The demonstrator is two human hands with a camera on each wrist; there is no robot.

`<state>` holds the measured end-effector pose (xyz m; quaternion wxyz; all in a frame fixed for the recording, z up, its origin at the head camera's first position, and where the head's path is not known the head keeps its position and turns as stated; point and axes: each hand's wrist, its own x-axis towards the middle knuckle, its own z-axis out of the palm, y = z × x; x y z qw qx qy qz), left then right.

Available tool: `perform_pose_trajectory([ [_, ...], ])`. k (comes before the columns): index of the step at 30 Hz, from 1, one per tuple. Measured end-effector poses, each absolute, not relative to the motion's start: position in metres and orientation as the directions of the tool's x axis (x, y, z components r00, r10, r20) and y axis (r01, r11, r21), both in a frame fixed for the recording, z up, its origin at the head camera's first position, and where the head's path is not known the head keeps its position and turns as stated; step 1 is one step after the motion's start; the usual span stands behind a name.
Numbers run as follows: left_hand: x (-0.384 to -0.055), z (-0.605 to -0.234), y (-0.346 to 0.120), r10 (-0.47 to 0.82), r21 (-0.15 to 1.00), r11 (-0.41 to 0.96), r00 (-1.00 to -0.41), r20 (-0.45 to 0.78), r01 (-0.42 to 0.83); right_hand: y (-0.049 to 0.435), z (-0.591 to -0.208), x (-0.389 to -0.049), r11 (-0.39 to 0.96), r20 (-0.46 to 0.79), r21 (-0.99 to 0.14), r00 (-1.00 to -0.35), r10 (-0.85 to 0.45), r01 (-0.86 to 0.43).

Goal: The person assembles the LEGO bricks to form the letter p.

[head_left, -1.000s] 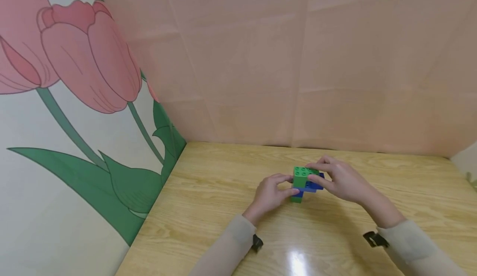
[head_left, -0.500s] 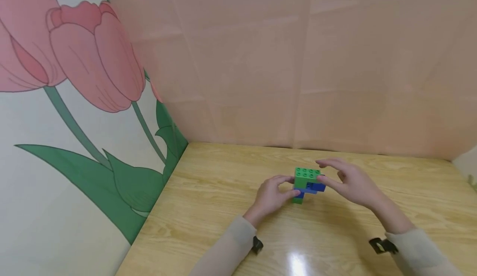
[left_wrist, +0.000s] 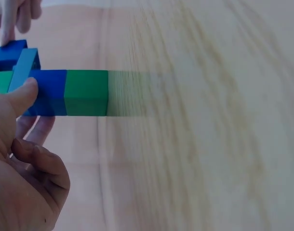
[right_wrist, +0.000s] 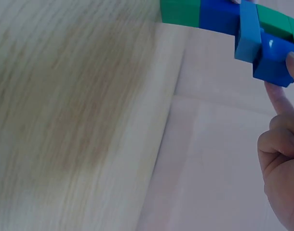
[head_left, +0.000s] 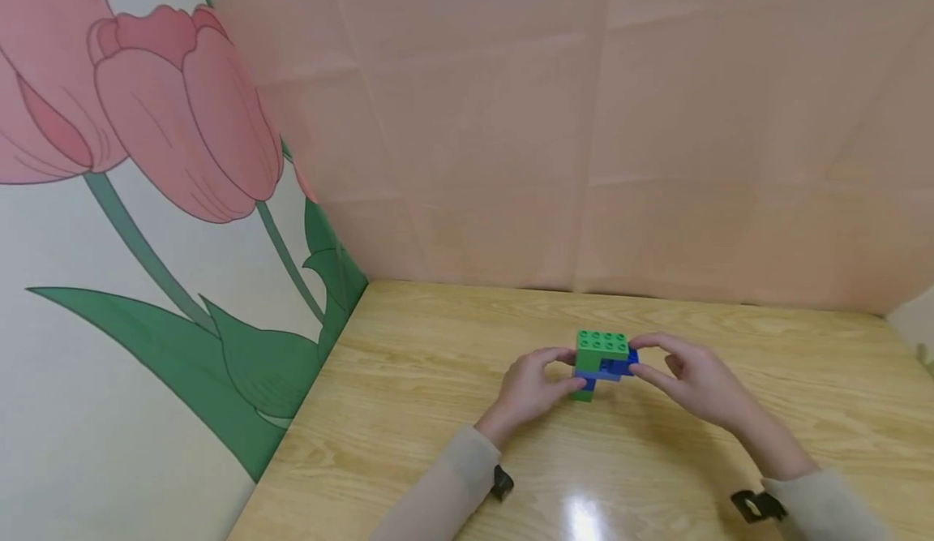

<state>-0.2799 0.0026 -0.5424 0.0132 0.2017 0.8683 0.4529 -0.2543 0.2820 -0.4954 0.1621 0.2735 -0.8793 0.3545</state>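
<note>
A toy-brick build stands upright on the wooden table (head_left: 409,444) in the head view. From the bottom up it has a green brick (left_wrist: 86,94), a blue brick (left_wrist: 49,96) and a flat light-blue brick (head_left: 608,377). A dark-blue brick (right_wrist: 274,57) juts out to the right above that, under a long green studded brick (head_left: 601,341) at the top. My left hand (head_left: 531,387) grips the build from the left, thumb at the lower blue brick. With thumb and forefinger, my right hand (head_left: 700,375) pinches the dark-blue brick at its right end.
Behind the table hangs a pinkish cloth wall (head_left: 467,143). On the left rises a panel with printed tulips (head_left: 175,111). A dark strap mount (head_left: 759,506) sits on the right wrist, another (head_left: 503,483) on the left.
My right hand has let go of the top green brick, moved right and slightly down, and now pinches the dark-blue brick. The left hand keeps its grip in place.
</note>
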Motion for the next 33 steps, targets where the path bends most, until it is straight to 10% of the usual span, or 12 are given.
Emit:
perform_pose_trajectory([
  [21,-0.265,-0.527,0.002,0.365,0.844,0.452,-0.923,0.12,0.289,0.277,-0.495,-0.258,0.702,0.615,-0.217,-0.653,-0.442,-0.679],
  [33,-0.268,-0.541,0.002,0.428,0.738,0.565,-0.896,0.121,0.369,0.279,-0.508,-0.263,0.68,0.461,-0.381,-0.766,-0.448,-0.627],
])
